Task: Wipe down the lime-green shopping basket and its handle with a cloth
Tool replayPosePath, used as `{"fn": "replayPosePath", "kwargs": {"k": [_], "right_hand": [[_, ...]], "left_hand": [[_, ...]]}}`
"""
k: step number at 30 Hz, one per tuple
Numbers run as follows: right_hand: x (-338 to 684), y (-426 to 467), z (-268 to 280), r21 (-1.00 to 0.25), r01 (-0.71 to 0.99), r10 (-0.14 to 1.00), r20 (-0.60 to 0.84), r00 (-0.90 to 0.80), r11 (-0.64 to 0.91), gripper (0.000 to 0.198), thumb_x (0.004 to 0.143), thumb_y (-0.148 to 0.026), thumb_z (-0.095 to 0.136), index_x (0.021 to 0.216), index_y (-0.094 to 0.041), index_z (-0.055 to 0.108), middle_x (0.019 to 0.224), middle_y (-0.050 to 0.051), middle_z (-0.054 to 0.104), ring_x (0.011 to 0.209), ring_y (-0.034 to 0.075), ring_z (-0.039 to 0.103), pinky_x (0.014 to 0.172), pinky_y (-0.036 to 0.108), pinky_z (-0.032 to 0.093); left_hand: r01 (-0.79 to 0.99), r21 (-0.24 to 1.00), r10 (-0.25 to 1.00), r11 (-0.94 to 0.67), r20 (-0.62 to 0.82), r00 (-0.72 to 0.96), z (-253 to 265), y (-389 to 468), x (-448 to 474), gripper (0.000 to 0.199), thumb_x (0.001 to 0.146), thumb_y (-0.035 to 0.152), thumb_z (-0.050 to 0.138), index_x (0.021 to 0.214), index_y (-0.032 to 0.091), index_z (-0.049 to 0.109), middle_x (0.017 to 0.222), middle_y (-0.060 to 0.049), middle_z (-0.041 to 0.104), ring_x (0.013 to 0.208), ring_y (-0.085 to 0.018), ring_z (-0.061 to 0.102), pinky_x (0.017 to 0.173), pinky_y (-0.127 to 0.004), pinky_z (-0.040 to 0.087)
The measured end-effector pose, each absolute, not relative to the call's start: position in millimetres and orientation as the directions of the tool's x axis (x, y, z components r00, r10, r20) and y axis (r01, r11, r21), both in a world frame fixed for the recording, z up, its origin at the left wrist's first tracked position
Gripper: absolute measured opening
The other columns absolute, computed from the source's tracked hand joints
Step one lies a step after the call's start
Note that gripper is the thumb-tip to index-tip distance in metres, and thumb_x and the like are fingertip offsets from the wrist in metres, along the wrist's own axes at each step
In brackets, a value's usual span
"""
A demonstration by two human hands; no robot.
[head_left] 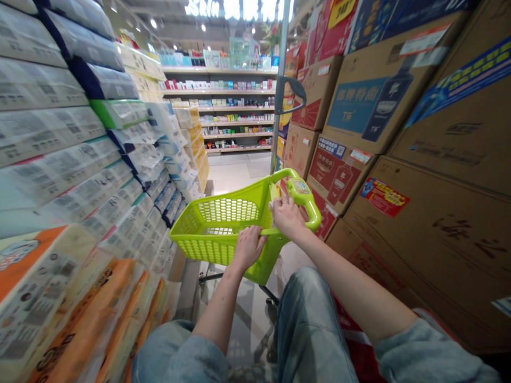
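Note:
A lime-green plastic shopping cart [223,247] stands in front of my knees, turned so its basket points left. No goods show in the visible part of its basket. My left hand [249,246] has its fingers curled over the near rim. At the rear of the basket, beside the looped push handle [313,210], my right hand [288,217] grips the cart's edge with bent fingers. Something small and whitish shows by its fingertips, too small to name. A yellow piece [274,190] sits just beyond that hand.
Stacked tissue packs [51,133] line the left side, with orange packs [91,314] close by. Cardboard cartons [355,101] rise on the right. A grey post [281,53] with a looped handle stands ahead. Behind it are shelves of small boxes [239,109]. Tiled floor [239,170] runs between.

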State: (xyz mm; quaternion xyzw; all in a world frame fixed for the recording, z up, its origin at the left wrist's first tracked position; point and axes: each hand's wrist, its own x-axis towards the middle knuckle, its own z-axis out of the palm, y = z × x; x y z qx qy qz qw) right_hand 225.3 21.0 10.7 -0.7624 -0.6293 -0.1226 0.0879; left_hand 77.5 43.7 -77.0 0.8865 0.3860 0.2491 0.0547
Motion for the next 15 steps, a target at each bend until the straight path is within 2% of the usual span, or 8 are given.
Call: {"fn": "replayPosePath", "kwargs": {"k": [2,4,7,9,11,15], "right_hand": [[224,26,10,0.061,0.985,0.962,0.231,0.146,-0.164,0.035,0.094,-0.027,0.035,0.104,-0.012,0.065,0.116,0.02,0.055,0.108,0.03,0.047,0.085,0.039,0.04],[223,32,13,0.097,0.981,0.969,0.198,0.145,-0.167,0.031,0.091,-0.023,0.04,0.097,-0.011,0.068,0.116,0.021,0.056,0.11,0.03,0.047,0.088,0.041,0.039],[223,40,21,0.099,0.98,0.978,0.137,0.16,-0.174,0.029,0.089,-0.021,0.044,0.101,-0.01,0.068,0.115,0.021,0.057,0.104,0.028,0.053,0.083,0.035,0.043],[222,42,25,0.073,0.99,0.992,0.02,0.122,-0.123,0.029,0.089,-0.024,0.047,0.103,-0.011,0.068,0.112,0.02,0.058,0.096,0.024,0.059,0.076,0.03,0.045],[221,40,26,0.065,0.997,0.997,-0.063,0.048,-0.044,0.03,0.088,-0.029,0.049,0.104,-0.011,0.067,0.109,0.019,0.061,0.095,0.024,0.06,0.078,0.03,0.046],[223,36,18,0.121,0.99,0.997,-0.007,-0.077,0.077,0.03,0.089,-0.03,0.049,0.103,-0.009,0.066,0.106,0.018,0.064,0.107,0.024,0.055,0.089,0.031,0.042]], "left_hand": [[0.661,0.292,0.716,-0.691,0.396,0.574,-77,44,77,0.019,0.092,0.032,0.037,0.098,0.021,0.052,0.092,-0.003,0.058,0.089,-0.019,0.05,0.082,-0.034,0.036],[0.662,0.293,0.719,-0.69,0.39,0.576,-77,43,77,0.019,0.092,0.033,0.037,0.098,0.021,0.052,0.093,-0.004,0.058,0.089,-0.019,0.05,0.082,-0.034,0.036],[0.661,0.3,0.721,-0.688,0.383,0.577,-76,42,77,0.019,0.092,0.033,0.038,0.098,0.022,0.052,0.093,-0.004,0.058,0.09,-0.02,0.05,0.082,-0.034,0.036],[0.659,0.304,0.721,-0.688,0.386,0.575,-76,41,77,0.019,0.092,0.033,0.038,0.099,0.022,0.052,0.094,-0.004,0.058,0.091,-0.02,0.05,0.083,-0.035,0.036],[0.656,0.308,0.721,-0.689,0.391,0.573,-76,39,76,0.02,0.092,0.033,0.038,0.099,0.021,0.052,0.093,-0.004,0.058,0.092,-0.02,0.05,0.084,-0.035,0.037],[0.638,0.333,0.718,-0.694,0.38,0.583,-73,37,73,0.024,0.091,0.037,0.038,0.099,0.021,0.053,0.093,-0.005,0.059,0.093,-0.02,0.052,0.084,-0.035,0.037]]}}
